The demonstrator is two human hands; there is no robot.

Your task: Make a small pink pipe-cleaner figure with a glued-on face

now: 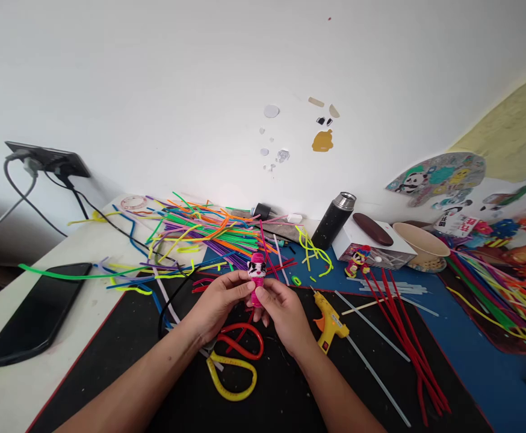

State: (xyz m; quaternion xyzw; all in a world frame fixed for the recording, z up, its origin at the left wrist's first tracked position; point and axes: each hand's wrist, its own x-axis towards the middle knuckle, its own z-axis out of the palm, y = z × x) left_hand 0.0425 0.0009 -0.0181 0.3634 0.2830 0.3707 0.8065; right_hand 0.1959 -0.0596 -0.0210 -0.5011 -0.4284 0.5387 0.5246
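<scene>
Between my two hands, upright over the black mat, is a small pink figure (257, 270) with a white and black face, apparently made of pipe cleaners. My left hand (224, 300) pinches its left side between thumb and fingers. From the other side, the thumb and fingers of my right hand (284, 310) close on its lower body. Below my hands lie scissors with one red and one yellow handle (231, 397); their blades are hidden. A yellow glue gun (331, 322) rests just right of my right hand.
Many coloured pipe cleaners (209, 231) pile up at the back. A black phone (37, 316) lies left. Back right stand a black flask (334, 221), a white box (375, 243), a bowl (420, 243) and a small colourful figure (357, 263). Red pipe cleaners (410, 343) and glue sticks (378, 379) lie right.
</scene>
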